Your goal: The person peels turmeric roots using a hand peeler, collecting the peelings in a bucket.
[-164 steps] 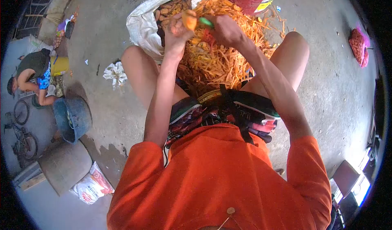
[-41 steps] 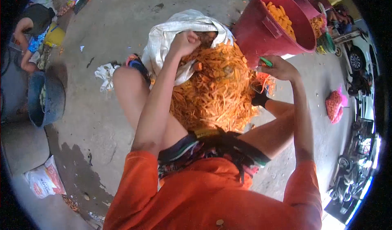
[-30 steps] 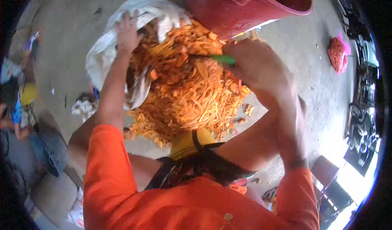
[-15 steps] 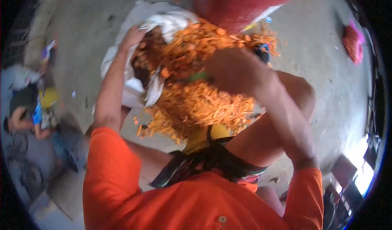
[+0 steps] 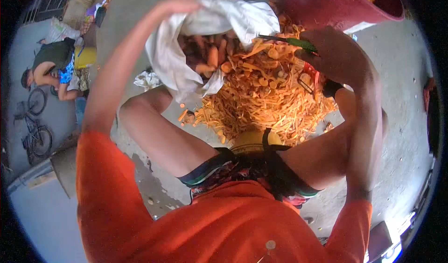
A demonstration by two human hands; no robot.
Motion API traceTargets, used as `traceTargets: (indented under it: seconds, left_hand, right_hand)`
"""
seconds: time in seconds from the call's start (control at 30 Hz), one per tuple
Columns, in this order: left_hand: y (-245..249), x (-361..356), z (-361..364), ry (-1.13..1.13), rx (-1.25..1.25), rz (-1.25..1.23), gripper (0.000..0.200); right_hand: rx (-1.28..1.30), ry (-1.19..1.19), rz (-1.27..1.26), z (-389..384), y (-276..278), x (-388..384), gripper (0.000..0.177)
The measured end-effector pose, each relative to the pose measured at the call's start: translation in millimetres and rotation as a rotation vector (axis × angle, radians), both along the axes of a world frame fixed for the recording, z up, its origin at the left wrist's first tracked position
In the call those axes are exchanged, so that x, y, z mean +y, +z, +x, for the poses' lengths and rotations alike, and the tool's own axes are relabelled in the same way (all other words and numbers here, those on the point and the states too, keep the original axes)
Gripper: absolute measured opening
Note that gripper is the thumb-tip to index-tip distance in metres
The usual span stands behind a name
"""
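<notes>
My left hand (image 5: pixel 182 3) is at the far rim of a white sack (image 5: pixel 163 53), its fingers closed on the cloth. Inside the sack's mouth lie several carrots (image 5: pixel 212 57), reddish and dim in the shade. My right hand (image 5: pixel 331 53) grips a knife (image 5: pixel 301 43) with a green handle, its dark blade pointing left over the pile. Below spreads a heap of orange peelings (image 5: pixel 261 104) mixed with round carrot slices. A red-handled tool with a loop (image 5: pixel 308 81), perhaps a peeler, rests on the heap beneath my right wrist.
A large red tub (image 5: pixel 322 6) with orange pieces in it stands beyond the heap. Between my legs is a yellow container (image 5: pixel 254 140). At left, another person (image 5: pixel 56 64) bends near a yellow object, with a bicycle (image 5: pixel 37 127) close by.
My left hand has shifted along the sack's rim, and the sack's mouth faces me more openly. My right hand has moved right with the knife. The whole view has also shifted.
</notes>
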State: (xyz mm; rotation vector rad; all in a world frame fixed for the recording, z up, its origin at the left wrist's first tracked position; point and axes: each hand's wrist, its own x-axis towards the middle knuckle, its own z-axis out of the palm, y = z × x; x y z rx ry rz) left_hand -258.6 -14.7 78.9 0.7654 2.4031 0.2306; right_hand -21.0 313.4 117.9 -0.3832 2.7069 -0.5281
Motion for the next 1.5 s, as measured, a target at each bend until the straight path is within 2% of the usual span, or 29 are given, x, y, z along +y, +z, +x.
traceTargets:
  seconds: [0.03,0.07,0.1,0.17,0.23,0.27,0.3,0.33,0.37,0.4,0.43,0.5,0.57,0.6,0.63,0.7,0.77,0.9,0.97,1.0,1.03,1.1,1.17,1.23,1.27,1.3,1.37,1.43,1.5]
  left_hand:
    - [7,17,-27,0.013,0.032,-0.034,0.044]
    - [-8,29,-70,0.045,0.013,-0.164,0.056]
    - [-31,39,-112,0.075,-0.009,-0.293,0.073]
    - [-105,39,-156,0.017,0.337,-0.052,0.073]
    - [-64,86,-66,-0.071,0.617,-0.059,0.070]
    - [-46,95,-17,-0.026,0.839,-0.028,0.066]
    - [-55,98,1,-0.078,0.953,-0.004,0.064]
    - [-87,83,-5,-0.310,0.935,0.194,0.043]
    - [-95,78,37,-0.181,0.910,0.550,0.035]
    - [-110,65,54,-0.029,0.558,0.359,0.029]
    - [-128,51,71,0.109,0.361,0.322,0.024]
    - [-156,14,99,0.342,0.219,-0.114,0.035]
    - [-203,-34,119,0.408,0.164,-0.218,0.050]
    - [-219,-52,128,0.448,0.178,-0.195,0.053]
    - [-213,-50,137,0.455,0.185,-0.189,0.053]
    - [-203,-42,156,0.696,0.341,-0.115,0.060]
    - [-210,-40,159,0.705,0.350,-0.143,0.065]
    - [-235,-56,159,0.869,0.413,0.030,0.068]
    - [-235,-66,159,1.070,0.079,0.348,0.078]
    - [-213,-61,159,1.207,-0.206,0.509,0.076]
    - [-189,-58,159,1.201,-0.203,0.519,0.076]
    - [-140,-57,160,1.120,-0.781,1.150,0.060]
    - [-94,-45,149,0.938,-0.768,1.336,0.052]
    - [-62,-30,141,0.868,-0.735,1.382,0.045]
    - [-52,-26,137,0.817,-0.698,1.416,0.043]
    - [-41,-21,134,0.765,-0.662,1.444,0.041]
    - [-9,-4,145,0.752,-0.681,1.491,0.038]
    - [1,8,150,0.651,-0.685,1.632,0.033]
    - [3,18,158,0.638,-0.671,1.664,0.033]
  right_hand:
    - [0.197,0.065,-0.019,-4,-5,3,0.022]
    - [0.086,0.025,-0.023,-8,3,-2,0.024]
    - [0.091,0.031,-0.021,-11,7,-2,0.024]
    - [-0.013,0.033,-0.045,-19,9,0,0.024]
    - [-0.021,0.019,-0.038,-21,5,5,0.025]
    - [-0.028,-0.003,-0.035,-21,1,8,0.027]
    - [-0.042,-0.005,-0.046,-19,-2,10,0.027]
    - [0.061,0.043,-0.056,-17,-3,13,0.028]
    - [0.168,0.087,-0.064,-15,-3,16,0.029]
    - [0.161,0.082,-0.069,-14,-2,18,0.029]
    - [0.142,0.092,-0.050,-12,1,19,0.030]
    - [0.116,0.118,-0.012,-11,4,16,0.032]
    - [0.109,0.119,-0.049,-9,4,13,0.033]
    - [0.099,0.115,-0.085,-8,4,11,0.034]
    - [0.107,0.121,-0.081,-8,3,9,0.034]
    - [0.125,0.129,-0.043,-7,-5,7,0.032]
    - [0.091,0.133,-0.027,-13,-12,5,0.033]
    - [0.123,0.153,-0.015,-14,-20,8,0.035]
    - [0.088,0.130,0.022,-12,-20,5,0.036]
    - [0.143,0.114,0.019,-10,-24,7,0.036]
    - [0.199,0.101,0.014,-10,-25,8,0.036]
    - [0.135,0.147,0.038,-13,-13,2,0.037]
    - [0.091,0.190,0.069,-19,-10,-4,0.038]
    - [0.318,0.136,-0.123,-16,-17,-11,0.037]
    - [0.208,0.059,-0.115,-19,-12,-17,0.033]
    - [0.226,0.050,-0.113,-19,-6,-26,0.033]
    - [0.391,0.016,-0.284,-20,-4,-43,0.027]
    - [0.467,0.111,-0.430,-21,0,-54,0.025]
    - [0.490,0.078,-0.546,-18,3,-68,0.017]
